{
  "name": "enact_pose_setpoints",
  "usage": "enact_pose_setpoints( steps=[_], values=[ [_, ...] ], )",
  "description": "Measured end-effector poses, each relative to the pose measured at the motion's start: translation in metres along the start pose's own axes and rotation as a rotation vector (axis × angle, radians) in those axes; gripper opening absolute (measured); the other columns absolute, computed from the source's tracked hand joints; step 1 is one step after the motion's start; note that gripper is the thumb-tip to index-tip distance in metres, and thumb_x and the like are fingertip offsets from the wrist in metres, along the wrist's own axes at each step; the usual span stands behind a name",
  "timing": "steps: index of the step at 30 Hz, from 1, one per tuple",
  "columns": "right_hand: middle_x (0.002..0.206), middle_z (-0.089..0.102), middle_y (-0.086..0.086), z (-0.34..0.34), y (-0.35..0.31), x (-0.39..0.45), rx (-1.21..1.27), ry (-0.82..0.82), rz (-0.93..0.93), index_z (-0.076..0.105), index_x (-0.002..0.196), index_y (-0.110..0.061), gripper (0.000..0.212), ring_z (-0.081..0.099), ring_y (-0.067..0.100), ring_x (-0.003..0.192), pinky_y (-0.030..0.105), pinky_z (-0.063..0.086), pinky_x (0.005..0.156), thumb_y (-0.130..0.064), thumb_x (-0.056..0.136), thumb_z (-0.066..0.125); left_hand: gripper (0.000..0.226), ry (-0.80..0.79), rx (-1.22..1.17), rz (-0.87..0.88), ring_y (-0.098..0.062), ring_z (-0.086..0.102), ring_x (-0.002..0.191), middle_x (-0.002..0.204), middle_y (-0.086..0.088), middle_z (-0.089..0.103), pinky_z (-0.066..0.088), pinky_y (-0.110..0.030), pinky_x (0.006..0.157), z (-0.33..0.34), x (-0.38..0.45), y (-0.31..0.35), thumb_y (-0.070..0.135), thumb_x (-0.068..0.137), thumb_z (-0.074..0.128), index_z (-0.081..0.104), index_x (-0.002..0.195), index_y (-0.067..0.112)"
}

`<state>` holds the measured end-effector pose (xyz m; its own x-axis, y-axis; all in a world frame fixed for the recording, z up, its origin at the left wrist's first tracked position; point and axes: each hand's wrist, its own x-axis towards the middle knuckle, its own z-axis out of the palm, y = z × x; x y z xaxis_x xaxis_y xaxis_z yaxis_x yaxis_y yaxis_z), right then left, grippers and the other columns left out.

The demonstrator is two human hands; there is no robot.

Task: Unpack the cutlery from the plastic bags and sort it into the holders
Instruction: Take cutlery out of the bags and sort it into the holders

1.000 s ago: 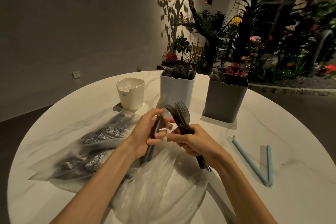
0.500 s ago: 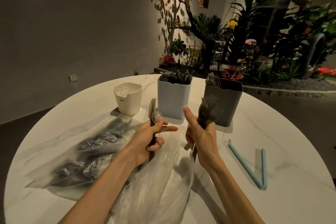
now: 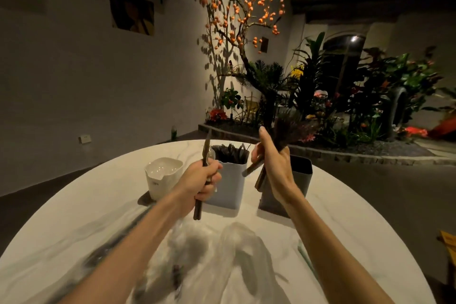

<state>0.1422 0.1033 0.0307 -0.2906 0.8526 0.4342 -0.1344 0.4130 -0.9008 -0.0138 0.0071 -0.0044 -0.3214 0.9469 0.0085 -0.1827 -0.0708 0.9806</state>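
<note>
My right hand (image 3: 275, 168) grips a bundle of dark plastic forks (image 3: 287, 131), tines up, raised above the dark grey holder (image 3: 299, 175). My left hand (image 3: 201, 180) grips a dark knife and a clear spoon (image 3: 206, 153) upright, in front of the light blue holder (image 3: 230, 187), which is full of dark cutlery. A small white holder (image 3: 164, 176) stands to the left with nothing showing inside. Crumpled clear plastic bags (image 3: 222, 254) lie blurred on the white round table (image 3: 357, 229) under my forearms, with dark cutlery showing in the left one.
A light blue strip (image 3: 304, 254) lies on the table beside my right forearm. Beyond the table's far edge stand a planter bed with green plants and a branch of orange fruit. A yellow object (image 3: 449, 242) shows at the right edge.
Both hands have risen and moved forward toward the holders, the forks going higher above the dark grey holder. The camera has tilted up, so the bags now lie low and blurred.
</note>
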Motion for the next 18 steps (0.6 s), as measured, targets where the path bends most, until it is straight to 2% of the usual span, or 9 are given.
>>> enact_pose_setpoints(
  steps=[3,5,8,10,12,14,18],
  values=[
    [0.057,0.068,0.002,-0.001,-0.014,0.052,-0.201,0.102,-0.123,0.063,0.049,-0.017,0.072,0.066,0.010,0.062,0.037,0.050,0.078,-0.055,0.104,0.037,0.019,0.013,0.098,0.036,-0.006,0.025,0.040,0.061,0.002,0.046,0.018,-0.018,0.035,0.007,0.023,0.029,0.020,0.109,0.041,0.052,0.099,0.010],
    [0.055,0.067,0.002,0.000,-0.017,0.080,-0.263,0.058,-0.162,0.065,0.049,-0.015,0.077,0.065,0.011,0.058,0.037,0.052,0.078,-0.060,0.103,0.034,0.020,0.005,0.122,0.027,-0.006,0.025,0.041,0.062,0.001,0.046,0.018,-0.018,0.036,0.010,0.036,0.041,0.022,0.109,0.040,0.052,0.099,0.010],
    [0.056,0.068,0.002,0.009,-0.015,0.109,-0.290,-0.024,-0.151,0.073,0.064,-0.004,0.073,0.064,0.010,0.050,0.027,0.050,0.058,-0.060,0.100,0.044,0.020,0.009,0.130,0.001,-0.006,0.027,0.041,0.064,0.000,0.048,0.021,-0.018,0.036,0.011,0.051,0.049,0.023,0.110,0.039,0.053,0.103,0.009],
    [0.055,0.069,0.003,0.015,-0.006,0.123,-0.345,-0.064,-0.144,0.076,0.070,-0.003,0.066,0.064,0.012,0.045,0.024,0.051,0.048,-0.057,0.098,0.052,0.020,0.020,0.132,-0.011,-0.005,0.029,0.040,0.063,0.000,0.048,0.023,-0.017,0.036,0.010,0.060,0.049,0.022,0.109,0.040,0.053,0.104,0.008],
    [0.059,0.072,0.005,0.017,0.008,0.133,-0.428,-0.129,-0.116,0.078,0.073,-0.005,0.058,0.069,0.017,0.051,0.032,0.061,0.058,-0.053,0.098,0.056,0.021,0.025,0.135,-0.019,-0.005,0.030,0.040,0.063,0.000,0.049,0.024,-0.018,0.036,0.009,0.066,0.047,0.023,0.109,0.040,0.054,0.105,0.008],
    [0.068,0.075,0.006,0.016,0.020,0.141,-0.463,-0.197,-0.092,0.078,0.079,-0.003,0.049,0.073,0.021,0.058,0.039,0.064,0.065,-0.044,0.098,0.060,0.021,0.023,0.144,-0.025,-0.006,0.029,0.040,0.063,0.000,0.049,0.023,-0.018,0.037,0.008,0.071,0.045,0.022,0.109,0.039,0.054,0.107,0.008],
    [0.078,0.075,0.013,0.014,0.036,0.152,-0.501,-0.234,-0.064,0.077,0.084,-0.002,0.041,0.074,0.022,0.062,0.034,0.064,0.062,-0.040,0.096,0.066,0.022,0.024,0.155,-0.038,-0.007,0.028,0.041,0.062,-0.001,0.049,0.024,-0.019,0.038,0.005,0.077,0.044,0.022,0.109,0.039,0.055,0.106,0.007]
  ],
)
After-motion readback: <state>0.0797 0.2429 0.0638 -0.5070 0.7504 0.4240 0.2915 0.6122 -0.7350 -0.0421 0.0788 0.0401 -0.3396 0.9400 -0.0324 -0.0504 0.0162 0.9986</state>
